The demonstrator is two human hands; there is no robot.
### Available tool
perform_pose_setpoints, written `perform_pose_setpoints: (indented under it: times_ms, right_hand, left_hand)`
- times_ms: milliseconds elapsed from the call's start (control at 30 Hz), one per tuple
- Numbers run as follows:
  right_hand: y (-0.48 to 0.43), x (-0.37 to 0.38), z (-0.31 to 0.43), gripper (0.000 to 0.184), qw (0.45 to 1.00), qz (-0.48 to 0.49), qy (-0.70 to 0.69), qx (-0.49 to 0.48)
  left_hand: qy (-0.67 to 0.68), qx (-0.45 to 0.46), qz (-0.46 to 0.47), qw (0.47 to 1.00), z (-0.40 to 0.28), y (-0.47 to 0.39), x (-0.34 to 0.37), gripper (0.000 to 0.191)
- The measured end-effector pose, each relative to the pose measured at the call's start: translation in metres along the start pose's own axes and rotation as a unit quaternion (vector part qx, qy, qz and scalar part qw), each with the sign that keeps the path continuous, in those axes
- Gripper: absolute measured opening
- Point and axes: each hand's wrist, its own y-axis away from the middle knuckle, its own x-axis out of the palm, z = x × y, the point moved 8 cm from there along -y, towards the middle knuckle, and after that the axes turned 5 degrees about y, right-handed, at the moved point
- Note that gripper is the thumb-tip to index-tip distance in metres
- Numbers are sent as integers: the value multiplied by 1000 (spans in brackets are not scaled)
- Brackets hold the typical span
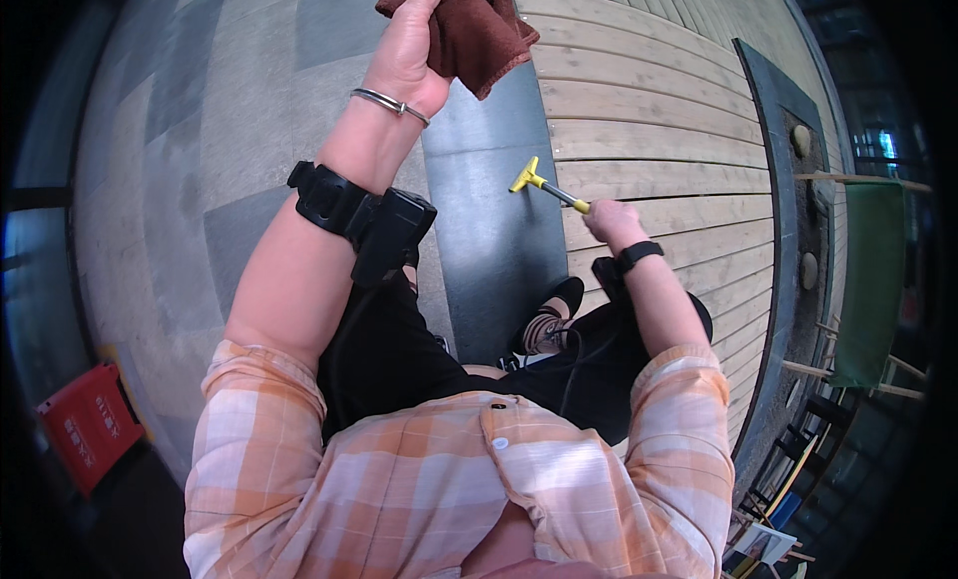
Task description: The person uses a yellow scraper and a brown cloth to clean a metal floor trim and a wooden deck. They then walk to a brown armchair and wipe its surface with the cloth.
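A brown cloth (483, 37) hangs from my left hand (412, 55), which is raised at the top of the view; its fingertips are cut off by the picture's edge. My right hand (614, 224) is closed around the yellow grip of a scraper (557, 193). This tool has a metal shaft and a yellow T-shaped head pointing up and left, over dark grey floor tiles (490, 182). Whether its head touches the floor, I cannot tell.
Wooden decking (658, 123) borders the tiles on the right. Beyond it lies a dark stone-edged bed (786, 280) with rounded stones (808, 271). A green fabric seat (868, 280) on a wooden frame stands at far right. A red box (93, 426) bearing writing sits at lower left.
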Motion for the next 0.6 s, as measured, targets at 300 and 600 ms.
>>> perform_pose_setpoints:
  times_ms: [300,600]
  right_hand:
    - [-10,-3,92,40,993,9,-114,-34]
    - [-68,-1,46,38,979,-16,-203,33]
  left_hand:
    - [-21,-13,-7,1000,13,-2,-1,36]
    - [-10,-2,-21,1000,1,4,6,35]
